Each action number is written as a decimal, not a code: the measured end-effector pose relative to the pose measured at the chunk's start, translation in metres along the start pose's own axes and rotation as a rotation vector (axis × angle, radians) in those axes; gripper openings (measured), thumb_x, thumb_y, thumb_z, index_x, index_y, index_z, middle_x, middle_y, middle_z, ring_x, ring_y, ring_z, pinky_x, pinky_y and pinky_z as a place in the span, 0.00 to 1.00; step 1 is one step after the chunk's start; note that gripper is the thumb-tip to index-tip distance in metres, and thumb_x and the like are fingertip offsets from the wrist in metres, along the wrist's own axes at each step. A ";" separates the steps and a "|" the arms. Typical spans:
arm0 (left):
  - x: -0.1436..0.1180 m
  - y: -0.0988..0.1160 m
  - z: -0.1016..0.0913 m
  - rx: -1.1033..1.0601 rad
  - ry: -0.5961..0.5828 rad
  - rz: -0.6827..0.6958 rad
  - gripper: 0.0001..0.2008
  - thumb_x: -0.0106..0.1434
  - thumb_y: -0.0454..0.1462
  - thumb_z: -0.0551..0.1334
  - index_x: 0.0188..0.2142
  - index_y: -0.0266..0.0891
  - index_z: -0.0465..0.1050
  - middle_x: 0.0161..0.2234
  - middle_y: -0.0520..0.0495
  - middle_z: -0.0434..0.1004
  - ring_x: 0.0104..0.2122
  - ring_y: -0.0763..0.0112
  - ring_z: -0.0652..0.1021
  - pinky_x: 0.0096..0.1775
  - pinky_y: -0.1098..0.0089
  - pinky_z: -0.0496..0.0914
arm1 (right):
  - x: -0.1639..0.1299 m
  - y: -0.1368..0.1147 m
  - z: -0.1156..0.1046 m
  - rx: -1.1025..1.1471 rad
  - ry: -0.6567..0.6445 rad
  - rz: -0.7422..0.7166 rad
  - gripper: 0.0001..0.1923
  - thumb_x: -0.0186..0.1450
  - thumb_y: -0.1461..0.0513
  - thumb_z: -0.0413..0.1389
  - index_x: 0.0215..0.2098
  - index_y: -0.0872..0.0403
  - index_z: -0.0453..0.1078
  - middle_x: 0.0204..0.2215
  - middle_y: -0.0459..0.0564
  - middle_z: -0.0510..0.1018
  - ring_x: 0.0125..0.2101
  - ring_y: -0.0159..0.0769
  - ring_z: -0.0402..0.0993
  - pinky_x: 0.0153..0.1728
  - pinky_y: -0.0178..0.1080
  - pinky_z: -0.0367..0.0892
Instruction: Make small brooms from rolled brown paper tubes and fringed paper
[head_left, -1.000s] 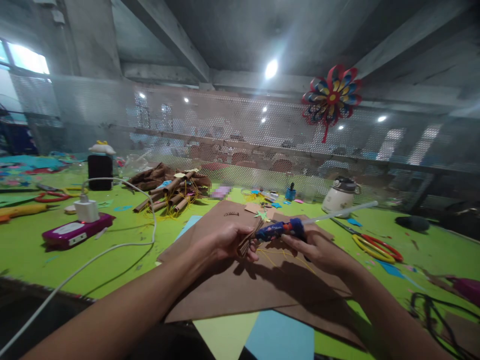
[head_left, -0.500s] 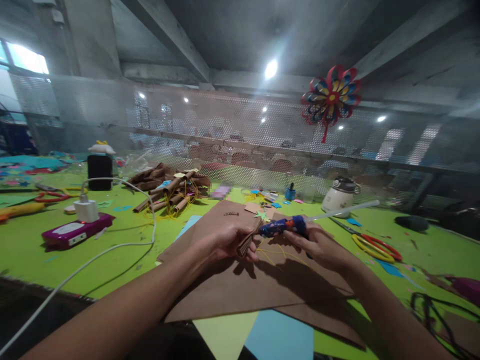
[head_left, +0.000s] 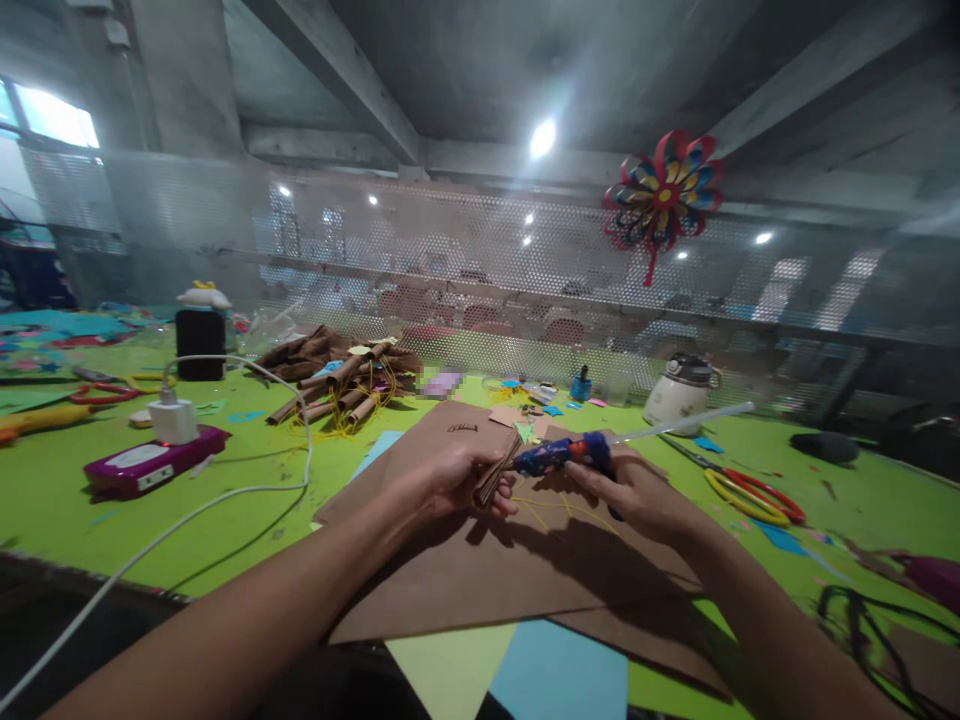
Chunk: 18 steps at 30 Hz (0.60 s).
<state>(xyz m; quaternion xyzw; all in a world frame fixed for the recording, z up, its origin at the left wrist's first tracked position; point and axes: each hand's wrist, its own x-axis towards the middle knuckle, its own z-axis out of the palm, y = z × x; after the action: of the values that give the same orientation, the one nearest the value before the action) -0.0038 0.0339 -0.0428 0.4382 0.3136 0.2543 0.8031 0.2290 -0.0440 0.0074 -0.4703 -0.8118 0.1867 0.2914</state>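
Between the thumb and fingers of my left hand (head_left: 455, 478) is a folded bundle of brown paper (head_left: 496, 478), pleated at its lower end. My right hand (head_left: 637, 492) is wrapped round a dark blue glue gun (head_left: 564, 455) with a long translucent glue stick (head_left: 690, 422) poking out of its back. The gun's nozzle points left at the paper bundle, close to it; whether the tip touches is hidden. Beneath both hands lies a large brown paper sheet (head_left: 427, 590) with thin yellow string (head_left: 570, 508) on it.
Rolled brown paper pieces (head_left: 352, 385) are heaped at the back left. A purple power strip (head_left: 154, 462) with a white charger and cable sits left. Scissors (head_left: 750, 495) lie on the right, near a white jug (head_left: 676, 392). A perforated screen (head_left: 480, 270) stands behind the green table.
The glue gun has shifted slightly left and its rear glue stick sits a little lower. The paper bundle has tilted slightly in my left hand.
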 end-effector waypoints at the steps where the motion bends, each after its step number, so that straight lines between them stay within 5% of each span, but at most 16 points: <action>1: 0.000 0.000 0.001 0.004 0.006 -0.004 0.13 0.61 0.38 0.55 0.34 0.27 0.71 0.25 0.43 0.74 0.25 0.63 0.78 0.35 0.63 0.68 | 0.000 -0.001 0.001 -0.008 0.009 0.010 0.21 0.66 0.51 0.48 0.22 0.54 0.68 0.18 0.46 0.68 0.20 0.31 0.61 0.23 0.34 0.59; 18: 0.002 -0.003 -0.002 0.068 -0.029 0.004 0.14 0.60 0.39 0.54 0.36 0.28 0.70 0.25 0.41 0.75 0.27 0.61 0.78 0.35 0.61 0.68 | 0.003 -0.003 0.002 0.058 -0.005 -0.034 0.22 0.66 0.51 0.47 0.22 0.55 0.70 0.26 0.52 0.77 0.29 0.35 0.70 0.32 0.36 0.65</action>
<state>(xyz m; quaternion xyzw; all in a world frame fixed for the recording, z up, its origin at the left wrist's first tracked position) -0.0035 0.0346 -0.0470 0.4695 0.3094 0.2386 0.7918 0.2247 -0.0425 0.0082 -0.4472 -0.8148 0.2064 0.3058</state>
